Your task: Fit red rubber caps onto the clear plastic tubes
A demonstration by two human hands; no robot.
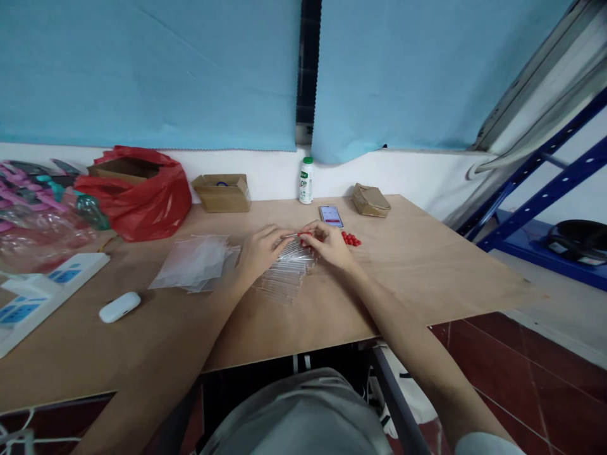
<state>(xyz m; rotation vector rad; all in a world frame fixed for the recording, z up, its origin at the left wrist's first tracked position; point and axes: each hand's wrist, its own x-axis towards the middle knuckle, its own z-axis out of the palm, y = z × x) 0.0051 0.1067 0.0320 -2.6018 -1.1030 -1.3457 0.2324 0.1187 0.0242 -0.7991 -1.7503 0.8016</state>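
My left hand (262, 251) is closed in a pinch on one end of a thin clear stick, level above the table. Thumb and fingers of my right hand (331, 245) pinch a small red piece (305, 234) at the stick's other end. Whether the piece is fitted on the stick or only touching it, I cannot tell. Below both hands lies a loose pile of clear thin sticks (284, 275). A cluster of small round red pieces (351, 239) rests just right of my right hand. Left of my left hand is a stack of clear plastic bags (192, 262).
At the back stand a red bag (156, 205), a cardboard box (222, 193), a white bottle (306, 183), a phone (331, 216) and a brown package (370, 200). A power strip (52, 287) and a white earbud case (119, 307) lie on the left.
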